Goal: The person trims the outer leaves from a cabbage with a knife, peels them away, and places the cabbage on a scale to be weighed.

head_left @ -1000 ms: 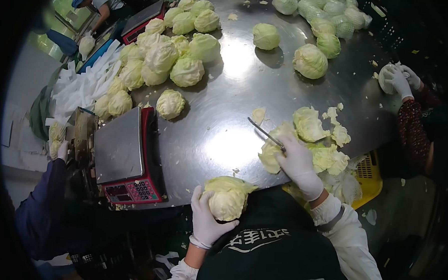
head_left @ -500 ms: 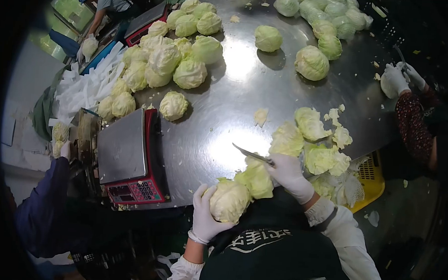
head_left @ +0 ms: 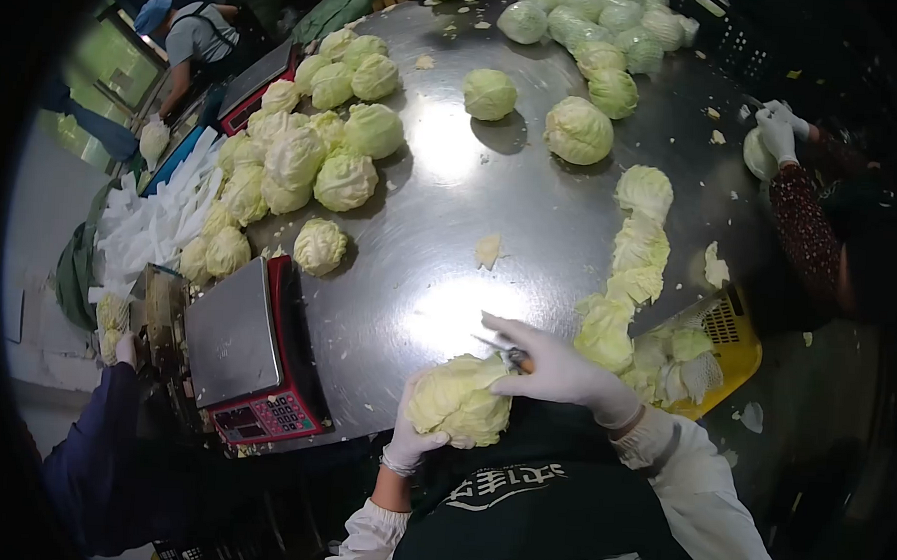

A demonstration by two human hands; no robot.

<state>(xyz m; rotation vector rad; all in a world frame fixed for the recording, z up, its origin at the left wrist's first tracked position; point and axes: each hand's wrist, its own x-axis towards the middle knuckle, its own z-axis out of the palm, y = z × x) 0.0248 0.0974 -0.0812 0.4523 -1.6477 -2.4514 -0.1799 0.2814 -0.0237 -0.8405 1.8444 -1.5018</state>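
My left hand (head_left: 411,419), in a white glove, grips a pale green cabbage (head_left: 460,401) from its left side, close to the front edge of the metal table (head_left: 399,278). At the cabbage's upper right is my right hand (head_left: 565,370), also gloved, with a knife (head_left: 515,357) held in it. Its fingers partly cover the knife's handle, and the index finger stretches out above. Loose cabbage leaves (head_left: 638,250) lie in a line on the table to the right of my right hand.
A red scale (head_left: 234,336) stands at the left, below piled cabbages (head_left: 291,163). Net-wrapped cabbages (head_left: 580,16) lie at the back. A yellow basket (head_left: 743,358) holds leaves at the right. Co-workers' gloved hands are at the right (head_left: 778,129) and left (head_left: 127,349).
My right hand has turned with the knife and come against the cabbage. Loose leaves beside it have shifted right, towards the basket. The whole view has swung slightly.
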